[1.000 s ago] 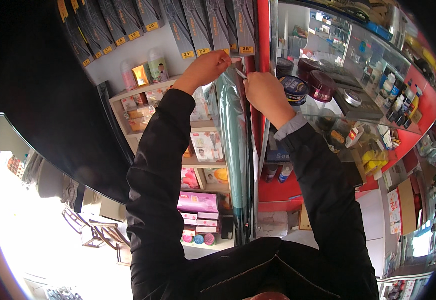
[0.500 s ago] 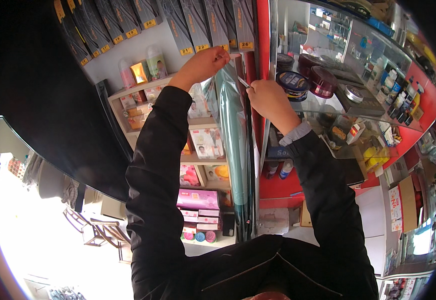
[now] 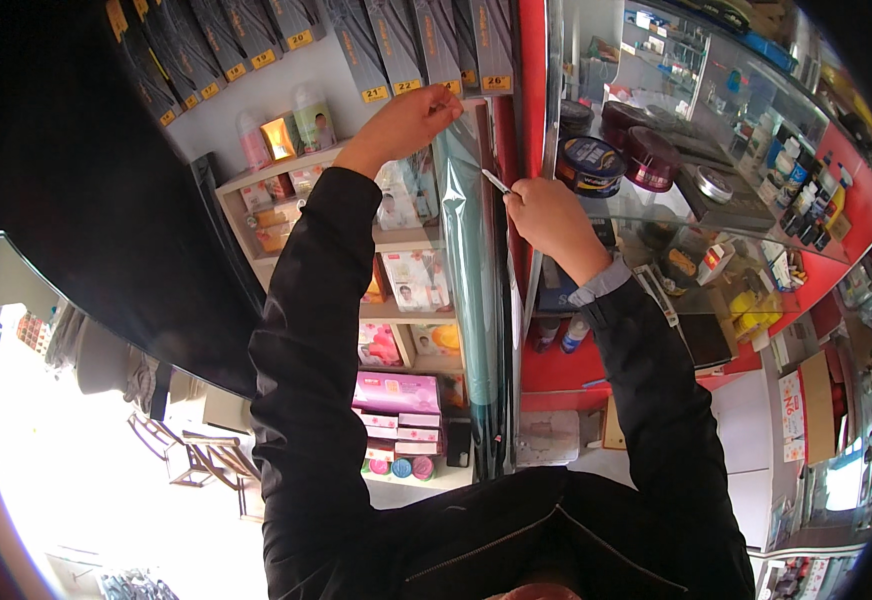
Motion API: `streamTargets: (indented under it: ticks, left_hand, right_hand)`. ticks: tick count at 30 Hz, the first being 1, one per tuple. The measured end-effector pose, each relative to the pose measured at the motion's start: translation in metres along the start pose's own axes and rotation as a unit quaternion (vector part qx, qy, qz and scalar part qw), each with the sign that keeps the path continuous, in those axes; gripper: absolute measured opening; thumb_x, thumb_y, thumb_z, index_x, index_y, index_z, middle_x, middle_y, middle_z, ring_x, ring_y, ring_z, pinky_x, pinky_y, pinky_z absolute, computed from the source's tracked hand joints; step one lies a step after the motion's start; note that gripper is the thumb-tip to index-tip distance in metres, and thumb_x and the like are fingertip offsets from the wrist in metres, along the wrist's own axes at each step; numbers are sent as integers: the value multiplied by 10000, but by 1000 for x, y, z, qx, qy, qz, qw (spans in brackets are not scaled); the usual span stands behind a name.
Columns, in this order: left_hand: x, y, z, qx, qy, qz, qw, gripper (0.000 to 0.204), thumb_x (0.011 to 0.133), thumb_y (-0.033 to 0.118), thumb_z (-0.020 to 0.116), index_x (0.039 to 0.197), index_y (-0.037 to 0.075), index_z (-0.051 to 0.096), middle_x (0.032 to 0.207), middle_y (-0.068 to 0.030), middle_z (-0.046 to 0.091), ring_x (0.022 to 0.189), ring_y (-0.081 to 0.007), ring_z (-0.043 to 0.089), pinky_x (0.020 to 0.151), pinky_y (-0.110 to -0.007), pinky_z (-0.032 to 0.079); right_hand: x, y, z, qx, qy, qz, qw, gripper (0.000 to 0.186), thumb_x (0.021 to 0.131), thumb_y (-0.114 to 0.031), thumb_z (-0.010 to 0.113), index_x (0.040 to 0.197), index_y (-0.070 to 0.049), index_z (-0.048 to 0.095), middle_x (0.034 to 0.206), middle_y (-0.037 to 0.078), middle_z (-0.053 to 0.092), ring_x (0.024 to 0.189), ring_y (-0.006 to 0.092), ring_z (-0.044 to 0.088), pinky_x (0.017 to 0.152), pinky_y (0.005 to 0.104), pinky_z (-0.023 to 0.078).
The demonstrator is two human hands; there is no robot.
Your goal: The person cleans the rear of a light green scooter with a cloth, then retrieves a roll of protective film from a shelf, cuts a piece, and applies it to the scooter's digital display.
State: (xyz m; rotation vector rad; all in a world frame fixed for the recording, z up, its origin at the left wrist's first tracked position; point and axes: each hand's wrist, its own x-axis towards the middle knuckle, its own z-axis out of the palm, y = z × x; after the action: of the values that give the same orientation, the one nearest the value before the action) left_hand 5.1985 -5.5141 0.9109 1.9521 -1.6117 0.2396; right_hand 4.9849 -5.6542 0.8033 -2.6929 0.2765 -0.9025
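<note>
- My left hand [image 3: 411, 120] pinches the top edge of the film [image 3: 471, 260], a long teal tinted sheet hanging upright in front of the shelf [image 3: 396, 240], just left of the red post [image 3: 531, 90].
- My right hand [image 3: 554, 215] is closed around a thin blade [image 3: 497, 181], its tip at the film's right edge, a little below my left hand.
- I judge the film light, thin and floppy; it looks glossy, so likely slippery, and it would crease or tear easily. Best held at the top edge or corner, pinched flat between fingertips, as the left hand does now.
- The blade looks stiff and slim; it wants a firm grip well back from its point.
- Counts: one film sheet, one blade, two hands at work.
- On the glass desk [image 3: 656, 210] to the right stand three round tins [image 3: 590, 165] that I can count: one blue, two dark red.
- Three bottles [image 3: 286, 135] stand on the shelf's top board, far left of my left hand.
- Long dark packs [image 3: 396, 45] hang in a row above; too many overlap to count surely.
</note>
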Motion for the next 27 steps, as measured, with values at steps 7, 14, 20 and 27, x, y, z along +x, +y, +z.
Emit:
streamTargets:
  ticks: [7,14,20,27]
  left_hand:
    - [-1,3,-2,-14,-13,-19,1000,315,1059,319,594,1162,32,674,981,-82,724,911,-193,667,849,-329,519]
    - [-8,4,-5,-41,-6,0,999,311,1066,326,606,1154,33,666,963,-45,694,893,-150,617,836,-311,501]
    - [-12,3,-7,-42,-8,-14,999,289,1069,324,610,1144,50,662,933,-5,660,820,-110,560,752,-288,477]
    - [-17,8,-11,-65,-21,-43,997,285,1070,321,612,1145,51,664,949,7,654,846,-106,562,775,-283,479]
  right_hand:
    - [-7,10,10,-2,8,-17,1000,303,989,-262,607,877,1,706,827,215,703,800,429,685,722,531,529]
    - [-16,6,4,137,-85,67,985,308,998,-237,581,873,23,689,724,202,680,604,368,652,634,485,530]
    - [-22,-3,-3,280,-152,131,939,321,1027,-203,555,835,37,648,604,115,654,404,199,588,435,355,472]
    - [-30,-9,8,395,-164,203,881,300,1035,-202,558,887,48,633,678,133,699,443,173,627,400,308,467]
